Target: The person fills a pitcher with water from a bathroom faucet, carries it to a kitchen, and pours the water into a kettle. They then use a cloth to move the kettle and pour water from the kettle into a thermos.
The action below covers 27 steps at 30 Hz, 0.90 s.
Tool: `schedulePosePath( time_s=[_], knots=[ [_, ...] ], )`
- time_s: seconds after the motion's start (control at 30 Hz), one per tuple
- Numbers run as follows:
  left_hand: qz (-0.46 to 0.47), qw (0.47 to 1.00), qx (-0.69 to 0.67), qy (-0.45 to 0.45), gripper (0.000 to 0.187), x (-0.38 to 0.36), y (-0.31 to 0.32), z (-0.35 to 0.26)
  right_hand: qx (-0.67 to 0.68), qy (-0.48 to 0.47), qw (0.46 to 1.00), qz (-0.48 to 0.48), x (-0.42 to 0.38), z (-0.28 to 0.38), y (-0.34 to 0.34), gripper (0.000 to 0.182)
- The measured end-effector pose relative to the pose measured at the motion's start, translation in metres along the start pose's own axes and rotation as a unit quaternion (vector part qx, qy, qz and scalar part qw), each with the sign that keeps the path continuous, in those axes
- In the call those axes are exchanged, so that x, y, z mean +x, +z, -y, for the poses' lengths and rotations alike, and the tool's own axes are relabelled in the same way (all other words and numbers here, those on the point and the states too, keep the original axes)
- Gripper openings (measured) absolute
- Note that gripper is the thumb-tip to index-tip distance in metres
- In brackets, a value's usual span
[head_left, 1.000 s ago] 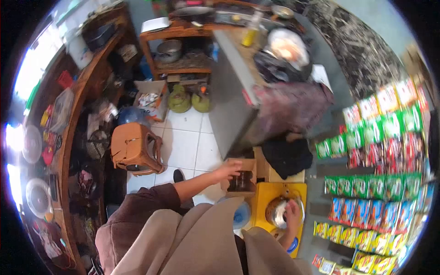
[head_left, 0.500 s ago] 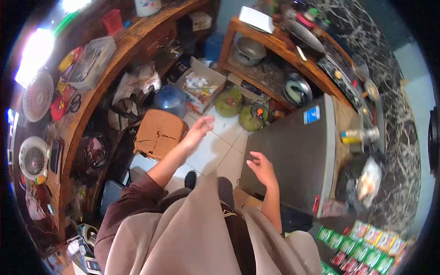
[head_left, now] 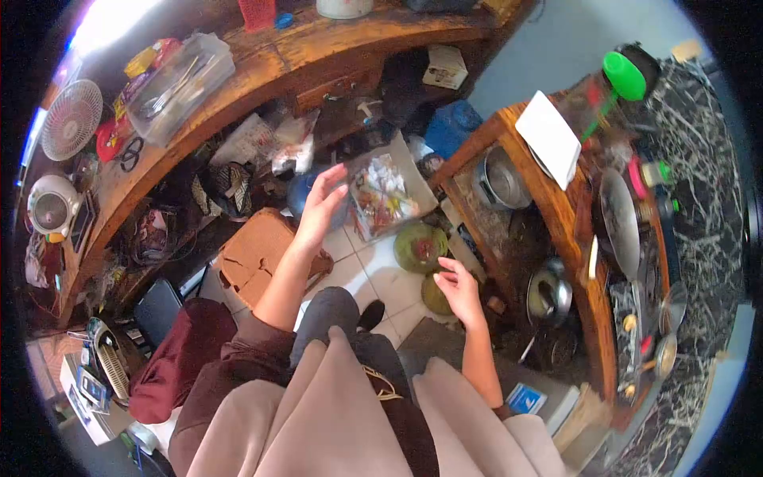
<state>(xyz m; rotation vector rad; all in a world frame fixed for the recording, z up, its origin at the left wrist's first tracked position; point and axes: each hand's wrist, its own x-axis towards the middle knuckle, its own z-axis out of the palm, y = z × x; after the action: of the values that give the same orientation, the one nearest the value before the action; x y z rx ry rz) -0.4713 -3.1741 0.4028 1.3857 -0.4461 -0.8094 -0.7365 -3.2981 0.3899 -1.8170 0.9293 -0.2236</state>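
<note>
I'm holding the left hand (head_left: 318, 208) and right hand (head_left: 459, 292) apart, fingers loosely spread; the left is hovering near the open box (head_left: 415, 176), the right near the green cylinders (head_left: 415, 245). The cracked stool (head_left: 261, 253) is standing beside the left forearm, scissors (head_left: 131, 153) are lying farther left, and a frying pan (head_left: 618, 222) is sitting far right

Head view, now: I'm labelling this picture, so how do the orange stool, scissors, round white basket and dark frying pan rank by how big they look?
1. Orange stool, though an arm partly covers it
2. Round white basket and dark frying pan: too alike to rank
3. Scissors
</note>
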Motion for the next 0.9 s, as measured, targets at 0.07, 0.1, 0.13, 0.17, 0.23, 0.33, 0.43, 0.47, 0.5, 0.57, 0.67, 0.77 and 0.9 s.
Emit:
schedulePosePath(
  time_s=[0.07,0.1,0.13,0.17,0.23,0.33,0.43,0.47,0.5,0.57,0.67,0.77,0.9],
  knots=[
    [-0.024,1.0,-0.009,0.017,0.047,0.028,0.006,-0.016,-0.005,-0.007,1.0,0.02,0.049,0.003,-0.01,0.035],
    [-0.038,0.999,-0.016,0.034,0.047,0.044,0.007,-0.023,0.011,-0.019,0.999,0.024,0.076,0.008,-0.013,0.035],
    [-0.037,0.996,-0.007,0.075,0.048,0.065,0.004,-0.026,0.026,-0.05,0.998,0.029,0.107,0.012,-0.014,0.034],
    [-0.046,0.994,0.019,0.093,0.049,0.086,0.001,-0.037,0.042,-0.08,0.995,0.034,0.14,0.02,-0.013,0.034],
    [-0.073,0.987,0.044,0.135,0.049,0.138,-0.008,-0.057,0.027,-0.103,0.993,0.048,0.209,0.049,-0.011,0.034],
    [-0.117,0.967,0.069,0.217,0.052,0.24,-0.032,-0.081,0.083,-0.118,0.989,0.023,0.322,0.099,0.001,0.032],
    [-0.155,0.959,0.067,0.228,0.053,0.305,-0.044,-0.112,0.108,-0.121,0.987,0.006,0.416,0.174,0.008,0.039],
    [-0.163,0.957,0.063,0.231,0.053,0.322,-0.05,-0.114,0.131,-0.138,0.982,-0.004,0.45,0.195,0.012,0.041],
    [-0.168,0.95,0.087,0.25,0.056,0.335,-0.055,-0.115,0.155,-0.151,0.976,-0.012,0.48,0.214,0.017,0.043],
    [-0.182,0.938,0.154,0.253,0.062,0.355,-0.063,-0.125,0.204,-0.149,0.967,-0.026,0.532,0.259,0.028,0.051],
    [-0.178,0.915,0.205,0.298,0.063,0.404,-0.077,-0.144,0.114,-0.171,0.978,0.03,0.591,0.317,0.022,0.062],
    [-0.183,0.902,0.244,0.307,0.068,0.436,-0.084,-0.17,0.183,-0.191,0.964,0.031,0.625,0.357,0.027,0.067],
    [-0.248,0.85,0.336,0.321,0.083,0.454,-0.093,-0.171,0.399,-0.304,0.863,0.064,0.64,0.363,0.074,0.061]
  ],
)
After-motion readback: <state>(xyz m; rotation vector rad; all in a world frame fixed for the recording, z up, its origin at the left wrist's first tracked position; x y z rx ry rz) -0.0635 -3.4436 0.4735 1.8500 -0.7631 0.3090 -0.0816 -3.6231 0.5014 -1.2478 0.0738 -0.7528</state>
